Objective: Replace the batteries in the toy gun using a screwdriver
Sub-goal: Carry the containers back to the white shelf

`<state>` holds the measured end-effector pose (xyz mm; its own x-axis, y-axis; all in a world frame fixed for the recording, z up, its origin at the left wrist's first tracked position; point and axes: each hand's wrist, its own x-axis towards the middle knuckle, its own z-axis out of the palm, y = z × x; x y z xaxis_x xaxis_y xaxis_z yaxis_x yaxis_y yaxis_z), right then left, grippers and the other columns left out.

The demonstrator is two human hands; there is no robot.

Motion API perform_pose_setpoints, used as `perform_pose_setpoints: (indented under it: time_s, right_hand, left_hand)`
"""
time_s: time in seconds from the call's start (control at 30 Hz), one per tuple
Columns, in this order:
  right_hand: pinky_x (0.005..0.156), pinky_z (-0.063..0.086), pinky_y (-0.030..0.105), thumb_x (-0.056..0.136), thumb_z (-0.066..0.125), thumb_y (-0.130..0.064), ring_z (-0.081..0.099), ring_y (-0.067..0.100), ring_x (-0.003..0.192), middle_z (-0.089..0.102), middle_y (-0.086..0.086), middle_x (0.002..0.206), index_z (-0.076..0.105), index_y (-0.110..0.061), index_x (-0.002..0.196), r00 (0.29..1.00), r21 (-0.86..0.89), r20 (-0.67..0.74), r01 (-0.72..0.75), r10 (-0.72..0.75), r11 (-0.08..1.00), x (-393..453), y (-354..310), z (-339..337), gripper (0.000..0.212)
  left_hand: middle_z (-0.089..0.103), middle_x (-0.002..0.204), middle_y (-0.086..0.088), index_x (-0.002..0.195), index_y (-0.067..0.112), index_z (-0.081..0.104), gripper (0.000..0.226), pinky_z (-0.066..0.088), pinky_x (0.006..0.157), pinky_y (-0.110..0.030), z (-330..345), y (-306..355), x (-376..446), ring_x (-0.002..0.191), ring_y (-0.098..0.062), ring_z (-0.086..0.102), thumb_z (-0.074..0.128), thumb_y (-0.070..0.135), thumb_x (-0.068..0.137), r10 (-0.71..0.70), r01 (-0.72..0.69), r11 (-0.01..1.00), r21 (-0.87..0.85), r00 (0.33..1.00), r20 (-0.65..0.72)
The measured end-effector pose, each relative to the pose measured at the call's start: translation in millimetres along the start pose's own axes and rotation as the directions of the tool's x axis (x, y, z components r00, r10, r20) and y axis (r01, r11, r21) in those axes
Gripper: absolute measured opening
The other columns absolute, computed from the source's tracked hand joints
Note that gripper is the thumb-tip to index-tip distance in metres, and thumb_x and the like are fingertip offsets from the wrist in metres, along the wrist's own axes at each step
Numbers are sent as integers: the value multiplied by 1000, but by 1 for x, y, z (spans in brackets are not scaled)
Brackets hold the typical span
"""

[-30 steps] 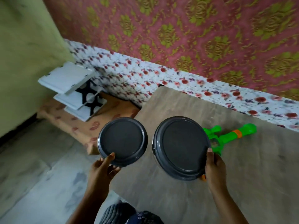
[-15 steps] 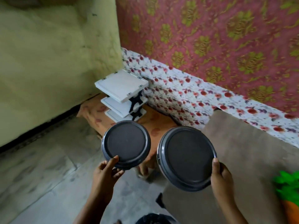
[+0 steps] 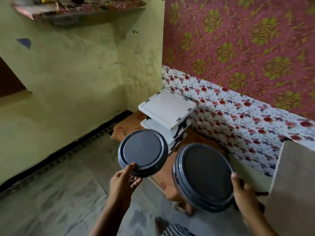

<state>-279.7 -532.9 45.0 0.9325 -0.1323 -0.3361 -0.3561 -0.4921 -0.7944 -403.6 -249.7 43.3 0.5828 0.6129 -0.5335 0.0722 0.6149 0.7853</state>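
- Left hand point(image 3: 123, 182) grips the smaller dark plate point(image 3: 142, 152); right hand point(image 3: 245, 193) grips the larger dark plate point(image 3: 202, 176).
- Toy gun is out of view.
- Grey surface point(image 3: 294, 184) at right; white rack point(image 3: 167, 109) by the floral wall point(image 3: 238, 40).

Two dark grey plates point(image 3: 142, 153) point(image 3: 203, 176); pink wall covering point(image 3: 238, 40) with olive-gold flowers; white rack point(image 3: 167, 109), seemingly black-trimmed.

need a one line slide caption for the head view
Left hand holds a small dark round lid, right hand a larger dark round lid, above the floor beside a white tiered rack.
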Motion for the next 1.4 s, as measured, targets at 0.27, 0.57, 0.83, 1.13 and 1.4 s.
perform_pose_setpoints:
  time_s: [0.27, 0.57, 0.83, 1.13, 1.4]
  right_hand:
    - [85, 41, 44, 94, 42, -41, 53, 43, 104, 57, 31, 117, 57, 10, 109, 991, 62, -86, -96, 101, 993, 58, -41, 84, 55]
    - [69, 35, 36, 94, 39, -42, 56, 36, 83, 56, 21, 82, 59, 6, 97, 977, 10, -176, -122, 122, 992, 113, -88, 142, 52]
    - [71, 34, 34, 89, 37, -55, 58, 34, 88, 61, 22, 88, 58, 0, 93, 943, 51, -318, -92, 103, 994, 99, -110, 179, 60]
    - [64, 38, 31, 94, 33, -40, 56, 27, 77, 57, 7, 75, 52, -16, 80, 874, 36, -427, -239, 231, 970, 64, -125, 239, 34]
    - [58, 37, 27, 95, 37, -45, 57, 21, 74, 59, 5, 78, 57, -10, 87, 806, 91, -538, -236, 247, 968, 32, -119, 297, 42]
  left_hand:
    - [62, 86, -18, 104, 2, 53, 22, 57, 55, -25, 33, 56, 117, 74, -23, 64, 62, 15, 88, 44, -51, 995, 82, 995, 87]
    - [49, 64, -15, 71, 4, 52, 22, 47, 61, -35, 94, 105, 228, 54, -21, 53, 67, 14, 84, 144, -200, 905, 376, 974, 173]
    - [62, 75, -18, 72, -1, 58, 21, 56, 49, -24, 166, 114, 312, 62, -26, 63, 70, 12, 83, -232, 90, 895, 436, 930, 284]
    - [61, 87, -16, 94, -2, 59, 11, 59, 69, -33, 194, 122, 370, 80, -26, 61, 62, 7, 88, -534, 233, 778, 583, 734, 418]
    - [63, 94, -14, 89, 7, 61, 9, 52, 77, -36, 156, 139, 386, 86, -27, 62, 52, 5, 93, -638, 128, 669, 732, 604, 477]
